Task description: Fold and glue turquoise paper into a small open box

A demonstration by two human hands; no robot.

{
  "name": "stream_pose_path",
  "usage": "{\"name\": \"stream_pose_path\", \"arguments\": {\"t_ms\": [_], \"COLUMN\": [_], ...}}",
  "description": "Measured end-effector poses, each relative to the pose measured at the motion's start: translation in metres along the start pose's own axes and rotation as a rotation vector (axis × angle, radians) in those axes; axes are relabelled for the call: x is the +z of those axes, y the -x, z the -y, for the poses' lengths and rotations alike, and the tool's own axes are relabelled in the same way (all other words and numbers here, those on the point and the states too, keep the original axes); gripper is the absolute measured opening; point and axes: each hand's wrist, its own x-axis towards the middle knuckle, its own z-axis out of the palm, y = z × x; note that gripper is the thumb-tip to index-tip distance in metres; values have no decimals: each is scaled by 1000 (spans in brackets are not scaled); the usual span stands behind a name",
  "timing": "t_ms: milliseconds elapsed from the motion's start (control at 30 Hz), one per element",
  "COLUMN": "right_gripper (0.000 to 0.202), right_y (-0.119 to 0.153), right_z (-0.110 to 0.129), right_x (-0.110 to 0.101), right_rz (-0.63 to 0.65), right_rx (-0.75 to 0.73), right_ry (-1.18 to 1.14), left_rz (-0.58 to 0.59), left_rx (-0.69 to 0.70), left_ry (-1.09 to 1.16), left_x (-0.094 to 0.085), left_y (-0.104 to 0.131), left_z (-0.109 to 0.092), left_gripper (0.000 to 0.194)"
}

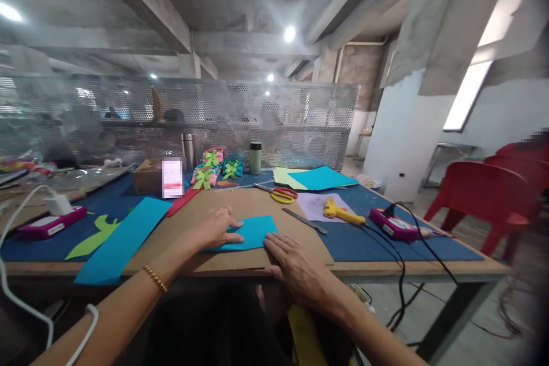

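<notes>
A bright blue sheet, perhaps felt or foam, lies on the brown cardboard in front of me, its edges straight as if folded. My left hand presses on its left part, thumb and forefinger stretched out and apart. At its right corner rests my right hand, fingers extended and lying flat. Neither hand grips anything. Beyond them are a metal ruler-like strip and scissors with red and yellow handles. A long blue strip lies to the left, beside a light green cut piece.
A yellow glue gun sits on a lilac sheet, its cord trailing past a purple power strip. Another purple power strip is at left. Farther back stand bow-trimmed pieces, a green bottle and a cardboard box.
</notes>
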Motion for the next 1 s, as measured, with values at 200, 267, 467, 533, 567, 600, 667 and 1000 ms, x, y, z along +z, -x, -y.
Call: {"name": "stream_pose_path", "arguments": {"t_ms": [200, 267, 467, 533, 567, 600, 667, 1000], "right_gripper": [32, 34, 62, 69, 71, 73, 75, 81], "right_y": [16, 5, -30, -30, -28, -26, -23, -22], "right_z": [-17, -16, -3, -1, -1, -1, -2, 1], "right_x": [-16, -18, -1, 6, 9, 11, 12, 14], "right_rz": [-55, -140, 30, 93, 106, 110, 108, 88], "right_rx": [97, 102, -76, -70, -61, -52, -41, -86], "right_ry": [173, 207, 61, 11, -1, -5, -2, 65], "left_rz": [9, 12, 14, 10, 5, 0, -12, -176], "left_rx": [-20, -28, -32, -43, -45, -45, -48, -10], "left_ry": [11, 13, -22, -13, -7, -2, 2, 2], "left_x": [-4, -6, -5, -5, -6, -6, -5, 25], "left_y": [5, 5, 5, 5, 5, 5, 5, 11], "left_z": [-5, -6, -6, -7, -7, -7, -7, 4], "left_gripper": [50, 49, 51, 51, 51, 50, 50, 49]}}
